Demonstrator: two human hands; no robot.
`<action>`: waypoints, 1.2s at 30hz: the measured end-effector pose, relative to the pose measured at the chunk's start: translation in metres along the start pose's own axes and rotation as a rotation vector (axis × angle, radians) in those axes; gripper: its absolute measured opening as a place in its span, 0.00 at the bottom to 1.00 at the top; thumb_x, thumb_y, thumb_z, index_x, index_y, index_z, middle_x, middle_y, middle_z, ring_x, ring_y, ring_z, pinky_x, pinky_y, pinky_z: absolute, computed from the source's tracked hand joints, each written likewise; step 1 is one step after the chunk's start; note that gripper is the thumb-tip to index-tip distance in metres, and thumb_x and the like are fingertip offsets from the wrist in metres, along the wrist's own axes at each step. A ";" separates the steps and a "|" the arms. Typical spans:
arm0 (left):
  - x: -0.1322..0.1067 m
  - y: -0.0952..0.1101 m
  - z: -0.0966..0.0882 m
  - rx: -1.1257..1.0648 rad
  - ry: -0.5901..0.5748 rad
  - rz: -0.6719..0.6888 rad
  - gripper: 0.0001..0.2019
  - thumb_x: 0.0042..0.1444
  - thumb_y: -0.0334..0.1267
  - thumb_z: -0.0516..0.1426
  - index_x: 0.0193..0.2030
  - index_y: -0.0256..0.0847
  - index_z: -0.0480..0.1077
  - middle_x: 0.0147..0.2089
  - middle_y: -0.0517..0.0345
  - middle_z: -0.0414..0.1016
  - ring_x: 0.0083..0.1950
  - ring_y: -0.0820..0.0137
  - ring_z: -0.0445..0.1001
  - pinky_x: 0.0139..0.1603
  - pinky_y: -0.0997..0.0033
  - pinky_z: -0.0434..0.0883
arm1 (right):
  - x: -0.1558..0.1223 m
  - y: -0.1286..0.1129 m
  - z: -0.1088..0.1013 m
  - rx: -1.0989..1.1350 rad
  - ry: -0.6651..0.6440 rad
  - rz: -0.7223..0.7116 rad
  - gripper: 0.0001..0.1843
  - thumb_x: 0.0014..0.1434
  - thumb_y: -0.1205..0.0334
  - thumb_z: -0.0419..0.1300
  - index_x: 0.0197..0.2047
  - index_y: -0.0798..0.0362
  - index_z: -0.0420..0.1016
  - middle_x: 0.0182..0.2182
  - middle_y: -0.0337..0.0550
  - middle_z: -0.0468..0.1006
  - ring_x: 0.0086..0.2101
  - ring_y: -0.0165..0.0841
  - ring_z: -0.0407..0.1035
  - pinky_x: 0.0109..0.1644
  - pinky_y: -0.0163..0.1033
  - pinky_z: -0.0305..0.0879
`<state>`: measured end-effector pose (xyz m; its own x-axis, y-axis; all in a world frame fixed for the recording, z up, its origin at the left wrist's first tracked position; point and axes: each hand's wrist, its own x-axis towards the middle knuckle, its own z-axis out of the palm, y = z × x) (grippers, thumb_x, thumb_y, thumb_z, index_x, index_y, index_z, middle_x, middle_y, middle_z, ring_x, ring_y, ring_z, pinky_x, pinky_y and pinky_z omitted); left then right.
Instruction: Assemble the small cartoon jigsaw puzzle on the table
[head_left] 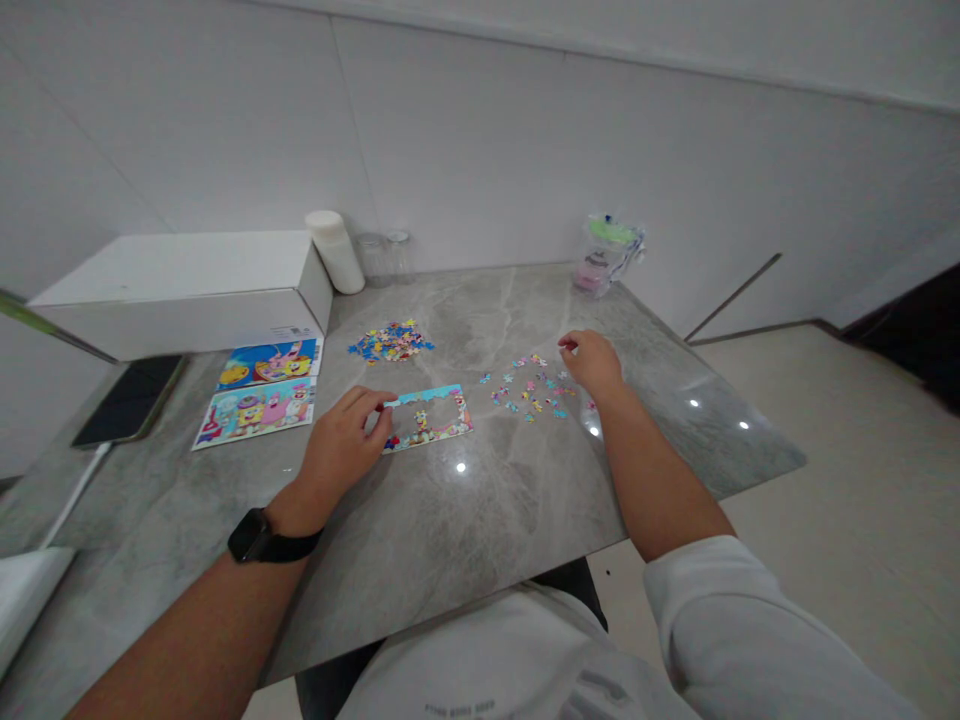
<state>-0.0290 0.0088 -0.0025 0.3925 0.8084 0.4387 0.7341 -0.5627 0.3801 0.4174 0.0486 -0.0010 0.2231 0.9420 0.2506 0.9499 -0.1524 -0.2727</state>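
Observation:
A partly assembled jigsaw puzzle [444, 431] lies on the grey table, its border joined around a gap with a few pieces inside. My left hand [343, 437] rests at its left edge, thumb and index finger apart, covering that side. To the right, small loose puzzle pieces [537, 391] are spread out. Above their right side is my right hand [594, 362], thumb and fingers pinched together; a tiny pale bit shows at the fingertips, too small to name. Farther back sits a heap of mixed puzzle pieces [391, 342].
Two cartoon picture sheets [259, 411] lie left, beside a phone [131, 400] on a white cable. Behind them stand a white box [187, 310], a white bottle [337, 252] and two clear glasses [399, 257]. A plastic bag [606, 255] with green and pink contents sits at the back right.

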 end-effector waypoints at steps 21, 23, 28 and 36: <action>-0.001 0.000 0.003 -0.027 -0.058 0.006 0.12 0.71 0.40 0.53 0.53 0.42 0.77 0.49 0.53 0.78 0.45 0.64 0.77 0.47 0.64 0.73 | 0.002 0.005 0.000 -0.016 -0.277 -0.099 0.10 0.61 0.64 0.65 0.45 0.49 0.86 0.43 0.47 0.87 0.43 0.38 0.78 0.48 0.39 0.69; -0.001 -0.001 0.003 -0.027 -0.062 0.004 0.12 0.71 0.40 0.53 0.53 0.43 0.77 0.48 0.53 0.78 0.45 0.64 0.77 0.48 0.64 0.73 | 0.000 -0.004 0.001 -0.002 -0.336 -0.163 0.10 0.61 0.66 0.65 0.45 0.49 0.86 0.43 0.45 0.87 0.42 0.36 0.78 0.47 0.38 0.69; -0.001 -0.002 0.004 -0.027 -0.054 0.000 0.13 0.72 0.40 0.53 0.53 0.43 0.77 0.50 0.52 0.78 0.45 0.64 0.77 0.49 0.64 0.74 | -0.002 -0.013 0.003 -0.014 -0.401 -0.227 0.14 0.60 0.69 0.65 0.47 0.49 0.86 0.43 0.44 0.87 0.43 0.36 0.78 0.46 0.37 0.68; -0.002 -0.002 0.005 -0.029 -0.056 0.007 0.13 0.72 0.39 0.52 0.53 0.42 0.77 0.50 0.51 0.76 0.46 0.63 0.77 0.50 0.61 0.75 | -0.003 -0.011 0.005 -0.002 -0.437 -0.250 0.10 0.55 0.69 0.65 0.41 0.51 0.84 0.39 0.43 0.85 0.37 0.34 0.76 0.41 0.35 0.66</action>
<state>-0.0285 0.0094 -0.0085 0.4282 0.8125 0.3955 0.7155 -0.5722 0.4009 0.4054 0.0486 -0.0035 -0.1234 0.9869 -0.1042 0.9632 0.0939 -0.2519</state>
